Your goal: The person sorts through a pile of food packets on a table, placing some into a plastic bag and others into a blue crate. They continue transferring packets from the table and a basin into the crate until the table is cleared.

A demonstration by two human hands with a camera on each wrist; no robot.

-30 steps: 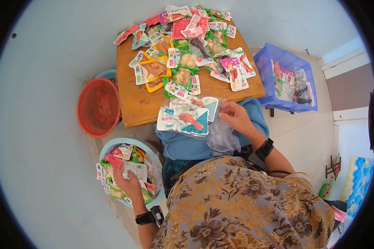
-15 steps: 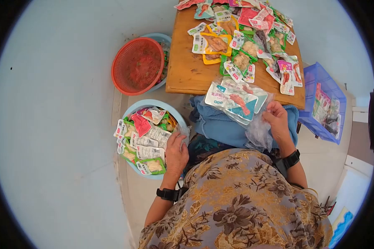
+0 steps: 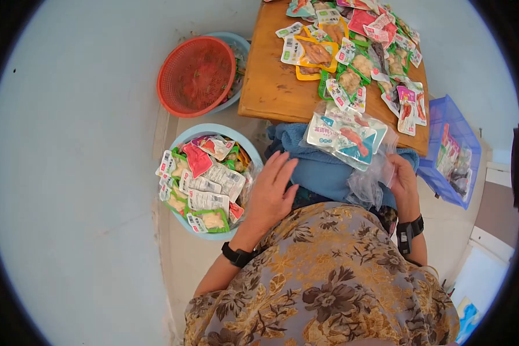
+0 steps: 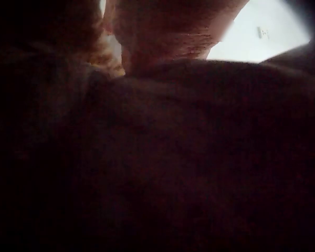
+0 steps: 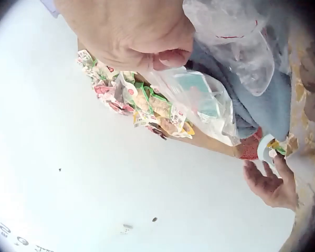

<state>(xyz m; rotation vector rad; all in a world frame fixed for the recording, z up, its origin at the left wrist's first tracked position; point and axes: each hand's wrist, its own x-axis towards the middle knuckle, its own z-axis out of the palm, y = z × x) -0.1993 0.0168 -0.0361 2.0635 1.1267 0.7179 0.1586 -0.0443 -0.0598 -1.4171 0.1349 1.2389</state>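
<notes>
My right hand (image 3: 402, 180) grips the edge of a clear plastic bag (image 3: 368, 183), its fingers curled on the film. Inside the bag are white and teal snack packets (image 3: 345, 138) with a drumstick picture, lying over a blue cloth (image 3: 317, 176) on the lap. My left hand (image 3: 271, 190) is in the air between the light blue basin (image 3: 249, 137) and the bag, fingers loosely extended and holding nothing. It also shows in the right wrist view, where the left hand (image 5: 273, 184) has its fingers spread. The left wrist view is mostly dark.
Mixed snack packets (image 3: 207, 184) fill the basin at the left. More packets (image 3: 352, 75) cover the wooden table (image 3: 265, 86). A red basket (image 3: 196, 75) sits in another blue basin behind. At the right stands a blue-purple crate (image 3: 438, 173) with packets in it.
My left hand has come up from the packets in the basin and moved right toward the bag. The right hand keeps hold of the bag. The head view has shifted left and down.
</notes>
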